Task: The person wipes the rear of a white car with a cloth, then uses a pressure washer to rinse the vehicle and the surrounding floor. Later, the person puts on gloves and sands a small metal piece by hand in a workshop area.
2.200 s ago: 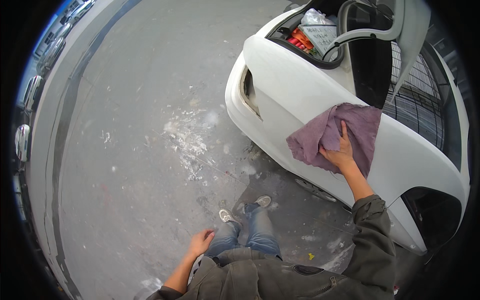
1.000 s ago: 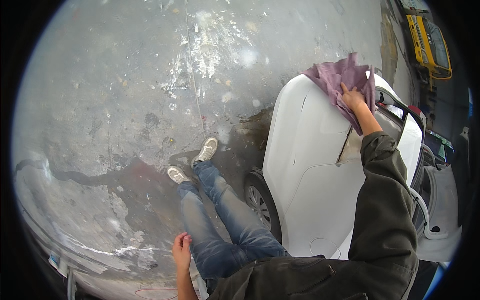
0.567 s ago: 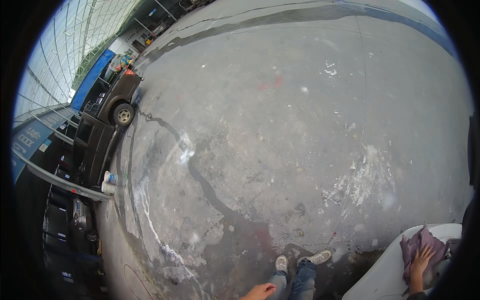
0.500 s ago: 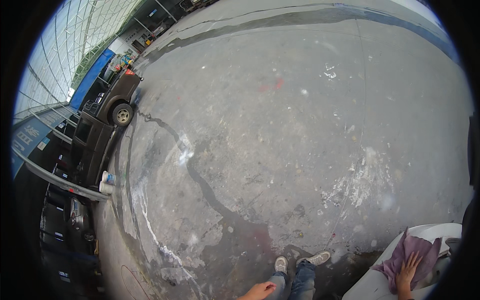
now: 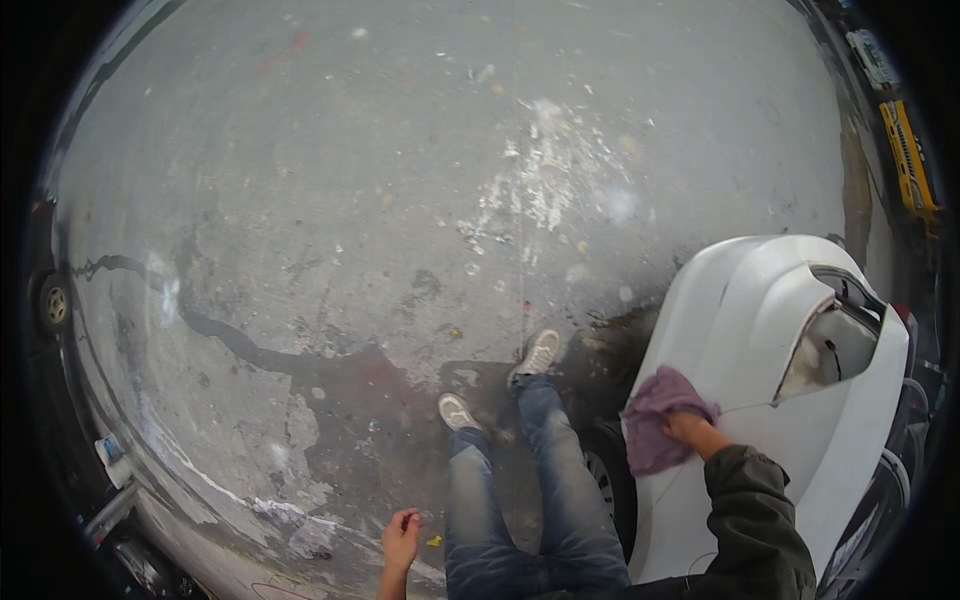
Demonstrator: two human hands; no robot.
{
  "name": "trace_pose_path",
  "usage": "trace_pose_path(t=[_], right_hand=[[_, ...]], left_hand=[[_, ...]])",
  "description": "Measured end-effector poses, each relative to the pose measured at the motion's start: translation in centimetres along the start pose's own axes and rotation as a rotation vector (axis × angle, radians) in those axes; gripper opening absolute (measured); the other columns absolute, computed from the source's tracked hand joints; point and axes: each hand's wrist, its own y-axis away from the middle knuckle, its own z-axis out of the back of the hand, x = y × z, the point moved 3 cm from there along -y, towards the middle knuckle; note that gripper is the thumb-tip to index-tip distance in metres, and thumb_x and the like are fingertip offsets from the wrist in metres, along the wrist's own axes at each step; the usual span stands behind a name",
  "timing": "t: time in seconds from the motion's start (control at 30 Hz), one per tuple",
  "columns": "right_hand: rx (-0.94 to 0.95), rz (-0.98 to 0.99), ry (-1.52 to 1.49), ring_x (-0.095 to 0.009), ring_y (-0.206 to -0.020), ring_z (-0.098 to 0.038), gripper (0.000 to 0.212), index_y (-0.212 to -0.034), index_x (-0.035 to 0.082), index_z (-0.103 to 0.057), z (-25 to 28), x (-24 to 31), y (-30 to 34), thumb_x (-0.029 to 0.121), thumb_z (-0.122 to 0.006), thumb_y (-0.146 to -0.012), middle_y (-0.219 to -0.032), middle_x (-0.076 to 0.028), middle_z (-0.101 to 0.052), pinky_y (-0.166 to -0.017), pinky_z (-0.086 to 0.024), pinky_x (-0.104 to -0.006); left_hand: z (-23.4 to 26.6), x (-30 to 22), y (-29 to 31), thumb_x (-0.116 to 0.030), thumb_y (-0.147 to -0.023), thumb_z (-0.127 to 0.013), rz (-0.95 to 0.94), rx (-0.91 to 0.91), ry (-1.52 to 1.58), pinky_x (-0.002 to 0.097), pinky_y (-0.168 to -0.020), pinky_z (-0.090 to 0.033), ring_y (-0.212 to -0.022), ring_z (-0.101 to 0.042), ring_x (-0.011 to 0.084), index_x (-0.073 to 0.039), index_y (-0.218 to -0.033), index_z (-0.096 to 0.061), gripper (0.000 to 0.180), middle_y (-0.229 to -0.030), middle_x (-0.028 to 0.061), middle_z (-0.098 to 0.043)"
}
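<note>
My right hand [image 5: 687, 427] is on a crumpled purple cloth [image 5: 660, 425], gripping it against the side of a white car [image 5: 735, 310]. Its fingers are bent into the fabric, and their tips are partly hidden. Below the cloth is the car's front wheel [image 5: 611, 475], half covered by the bodywork. My left hand [image 5: 400, 538] hangs low beside my left leg, away from the car. Its fingers are loosely curled, with nothing visible in them.
I stand on a stained concrete floor [image 5: 330, 200] with pale paint splashes. Two white buckets [image 5: 112, 455] and a dark vehicle's wheel [image 5: 55, 302] show at the left rim. A yellow object [image 5: 907, 155] is at the far right. The white car's window opening [image 5: 830, 350] is beyond the cloth.
The view has swung right and down, bringing much more of the white car into sight. My right hand, earlier spread flat on the cloth, now bunches it.
</note>
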Motion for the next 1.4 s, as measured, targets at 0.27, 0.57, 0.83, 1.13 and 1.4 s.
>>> trace_pose_path(t=[0.27,0.57,0.83,1.13,1.4], right_hand=[[-0.247,-0.567,0.803,-0.037,-0.147,-0.018,0.053,-0.144,0.012,-0.045,25.8,-0.1,-6.4,0.035,-0.043,-0.096,-0.158,-0.014,-0.028,-0.116,-0.016,-0.0604],[0.616,0.145,0.718,-0.039,-0.143,-0.022,0.059,-0.15,0.01,-0.035,-13.5,9.8,-4.1,0.035,-0.04,-0.097,-0.156,-0.016,-0.029,-0.115,-0.013,-0.0575],[0.27,-0.145,0.196,-0.041,-0.129,-0.045,0.062,-0.147,0.003,-0.034,3.0,-3.0,-15.0,0.035,-0.048,-0.096,-0.142,-0.023,-0.046,-0.112,-0.033,-0.0425],[0.079,-0.699,0.869,-0.04,-0.133,-0.042,0.049,-0.129,0.008,-0.062,24.1,-9.4,-23.6,0.033,-0.04,-0.094,-0.141,-0.012,-0.053,-0.108,-0.03,-0.0559],[0.359,-0.298,0.917,-0.037,-0.135,-0.04,0.049,-0.134,0.009,-0.056,2.6,-3.6,-26.7,0.029,-0.043,-0.092,-0.146,-0.018,-0.045,-0.111,-0.028,-0.0517]], left_hand=[[-6.4,-3.2,0.0,-0.015,-0.099,-0.056,0.163,0.124,0.13,0.0298,-0.082,-0.052,-0.09,-0.066,0.0178,0.004,-0.117,-0.06,0.027,-0.103,0.0131,-0.068],[-6.6,-5.1,-0.8,-0.014,-0.1,-0.053,0.249,0.19,0.065,0.0303,-0.088,-0.05,-0.095,-0.063,0.0165,0.002,-0.12,-0.058,0.026,-0.106,0.011,-0.066],[-6.1,-2.8,-1.9,-0.016,-0.101,-0.053,0.343,0.112,0.148,0.0299,-0.089,-0.05,-0.096,-0.061,0.0163,0.003,-0.12,-0.058,0.027,-0.106,0.0103,-0.065],[-8.8,-4.4,-3.2,-0.015,-0.101,-0.053,0.408,0.091,0.138,0.0304,-0.089,-0.049,-0.096,-0.062,0.0176,0.002,-0.122,-0.057,0.028,-0.11,0.0117,-0.065],[-9.3,-4.6,-6.6,-0.014,-0.101,-0.054,0.47,0.176,0.077,0.03,-0.092,-0.048,-0.099,-0.06,0.0172,0.003,-0.125,-0.055,0.03,-0.113,0.0116,-0.063]])
